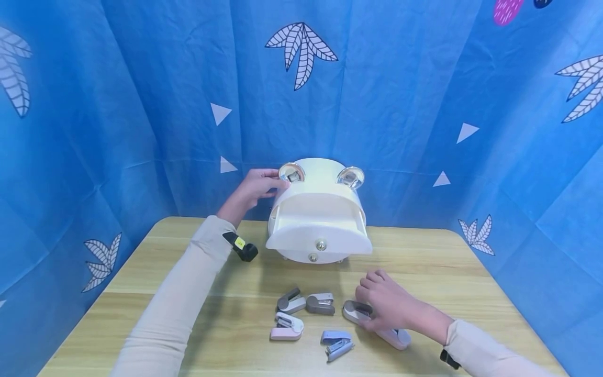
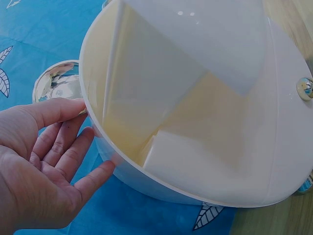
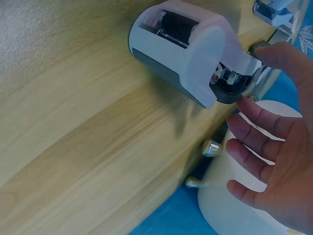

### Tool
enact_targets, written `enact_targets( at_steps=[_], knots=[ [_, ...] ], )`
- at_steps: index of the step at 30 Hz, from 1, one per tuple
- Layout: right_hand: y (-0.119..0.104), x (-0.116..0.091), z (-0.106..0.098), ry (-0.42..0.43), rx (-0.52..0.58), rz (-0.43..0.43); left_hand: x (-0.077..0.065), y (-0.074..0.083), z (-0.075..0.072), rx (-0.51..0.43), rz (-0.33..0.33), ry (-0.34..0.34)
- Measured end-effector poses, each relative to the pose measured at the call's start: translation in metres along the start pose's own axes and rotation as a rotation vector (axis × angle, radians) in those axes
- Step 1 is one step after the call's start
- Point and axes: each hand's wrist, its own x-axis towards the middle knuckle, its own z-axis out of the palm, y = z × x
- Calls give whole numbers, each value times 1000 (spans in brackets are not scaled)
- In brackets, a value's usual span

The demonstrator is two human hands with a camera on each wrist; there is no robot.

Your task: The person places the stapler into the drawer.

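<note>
A white frog-shaped box (image 1: 320, 175) with shiny round eyes stands at the back of the table, its upper drawer (image 1: 301, 238) pulled out. My left hand (image 1: 259, 186) touches the box's side beside one eye (image 2: 58, 83), fingers extended along the outer wall. My right hand (image 1: 388, 303) is low over the table at the right. Its thumb and index finger pinch the dark end of a small white-and-brown stapler (image 1: 355, 312), partly hidden by the hand. Close beside it lies a pink-and-grey stapler (image 1: 399, 339), seen large in the right wrist view.
Left of my right hand lie more mini staplers: a grey-brown one (image 1: 320, 304), a white-and-brown one (image 1: 292, 302), a pink-and-white one (image 1: 287, 330) and a blue one (image 1: 337, 345). A blue patterned curtain (image 1: 400, 94) hangs behind the wooden table (image 1: 424, 256).
</note>
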Motion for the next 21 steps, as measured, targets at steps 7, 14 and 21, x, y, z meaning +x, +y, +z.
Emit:
enact_targets(
  at_steps=[7,14,21],
  knots=[
    [1,1,4,-35,30,42,-1,0,0,23,-1,3],
    [0,2,4,-45,72,80,-1,0,1,11,-5,-3],
    [3,2,4,-61,149,137,0,-1,0,3,-9,-3]
  ],
)
